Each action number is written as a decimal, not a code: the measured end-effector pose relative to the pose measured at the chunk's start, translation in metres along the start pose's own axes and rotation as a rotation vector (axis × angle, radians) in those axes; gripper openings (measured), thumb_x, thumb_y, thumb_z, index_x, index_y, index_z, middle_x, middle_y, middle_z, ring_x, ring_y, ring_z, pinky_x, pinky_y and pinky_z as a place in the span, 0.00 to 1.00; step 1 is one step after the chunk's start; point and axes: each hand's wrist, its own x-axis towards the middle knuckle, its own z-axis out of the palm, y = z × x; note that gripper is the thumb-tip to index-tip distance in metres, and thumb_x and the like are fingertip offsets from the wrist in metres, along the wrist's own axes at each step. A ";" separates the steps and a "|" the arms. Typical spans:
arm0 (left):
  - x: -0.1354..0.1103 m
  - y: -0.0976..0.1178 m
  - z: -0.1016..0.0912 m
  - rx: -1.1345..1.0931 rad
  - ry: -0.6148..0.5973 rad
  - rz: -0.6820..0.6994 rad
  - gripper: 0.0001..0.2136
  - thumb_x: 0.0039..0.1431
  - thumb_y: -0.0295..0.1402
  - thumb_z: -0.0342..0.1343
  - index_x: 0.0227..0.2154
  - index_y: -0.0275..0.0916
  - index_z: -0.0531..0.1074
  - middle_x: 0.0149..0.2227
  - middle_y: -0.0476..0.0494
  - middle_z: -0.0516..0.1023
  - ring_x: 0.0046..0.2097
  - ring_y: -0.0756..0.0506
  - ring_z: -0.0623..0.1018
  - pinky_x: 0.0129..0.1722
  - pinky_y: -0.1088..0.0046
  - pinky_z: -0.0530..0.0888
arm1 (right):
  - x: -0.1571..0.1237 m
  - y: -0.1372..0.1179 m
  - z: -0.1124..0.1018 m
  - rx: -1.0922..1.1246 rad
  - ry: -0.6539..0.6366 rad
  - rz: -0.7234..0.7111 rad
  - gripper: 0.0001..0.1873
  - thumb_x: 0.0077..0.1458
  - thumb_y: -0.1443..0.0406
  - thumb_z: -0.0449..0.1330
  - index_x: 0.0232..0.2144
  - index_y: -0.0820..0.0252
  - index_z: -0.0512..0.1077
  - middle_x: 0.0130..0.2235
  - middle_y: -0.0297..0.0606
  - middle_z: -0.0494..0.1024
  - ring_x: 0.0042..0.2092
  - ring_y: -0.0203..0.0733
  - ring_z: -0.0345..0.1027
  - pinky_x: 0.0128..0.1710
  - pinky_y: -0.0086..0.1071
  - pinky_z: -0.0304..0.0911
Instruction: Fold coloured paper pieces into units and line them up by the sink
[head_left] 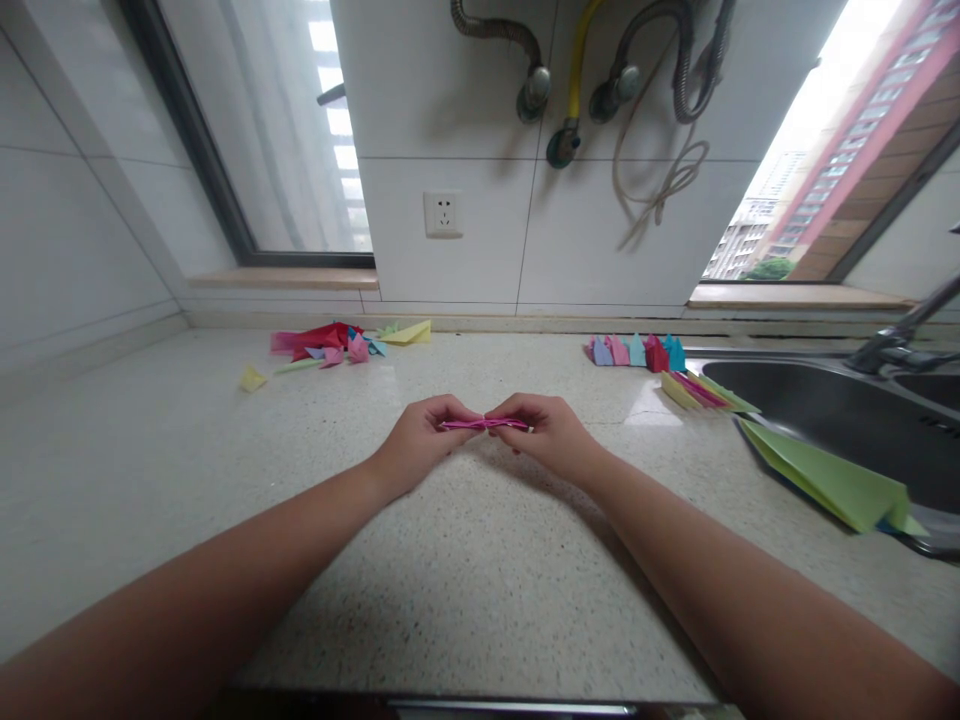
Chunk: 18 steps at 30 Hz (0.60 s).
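- The left hand and the right hand are near the middle of the view, with their fingertips close together.
- Between them is a piece of pink paper, folded narrow. It is above the middle part of the tabletop; whether it touches the surface, I cannot tell.
- Each hand pinches one half of this paper between the thumb and the fingers.
- Beyond the left hand, near the wall, there is a loose pile of folded papers in red, pink, blue and yellow. A small yellow paper lies just beside this pile, at its left.
- Beyond the right hand, a row of folded papers stands near the wall, in purple, pink, light blue, red and blue.
- Nearer than this row, a yellow and pink bundle lies by the sink.
- A large green paper, folded to a point, rests along the sink's edge, with something blue showing under it.
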 end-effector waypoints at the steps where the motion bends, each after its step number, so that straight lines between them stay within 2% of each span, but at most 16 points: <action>1: 0.000 -0.001 0.000 -0.011 0.004 0.001 0.06 0.53 0.33 0.65 0.32 0.37 0.78 0.27 0.49 0.77 0.28 0.52 0.72 0.29 0.75 0.67 | 0.000 0.000 0.001 0.024 -0.001 -0.003 0.08 0.52 0.66 0.64 0.36 0.61 0.79 0.27 0.35 0.77 0.27 0.33 0.67 0.26 0.28 0.62; 5: 0.000 -0.005 -0.001 -0.022 0.023 -0.004 0.05 0.53 0.33 0.65 0.32 0.38 0.78 0.23 0.52 0.73 0.24 0.53 0.67 0.24 0.77 0.62 | 0.000 0.000 0.005 0.199 -0.037 0.049 0.12 0.52 0.61 0.66 0.38 0.61 0.78 0.33 0.38 0.79 0.29 0.34 0.68 0.27 0.29 0.67; 9: 0.001 -0.005 -0.001 -0.022 0.021 -0.015 0.04 0.54 0.32 0.63 0.31 0.37 0.77 0.22 0.52 0.72 0.24 0.53 0.68 0.24 0.78 0.63 | 0.002 -0.001 0.009 0.332 -0.030 0.114 0.13 0.50 0.59 0.68 0.37 0.60 0.79 0.33 0.38 0.80 0.27 0.33 0.68 0.25 0.28 0.68; 18: 0.000 0.003 0.003 -0.096 -0.015 -0.042 0.11 0.54 0.36 0.65 0.35 0.39 0.70 0.27 0.53 0.73 0.24 0.54 0.70 0.21 0.79 0.65 | 0.004 0.002 0.006 0.327 0.038 0.096 0.11 0.48 0.59 0.69 0.34 0.58 0.81 0.32 0.38 0.80 0.29 0.34 0.69 0.28 0.29 0.69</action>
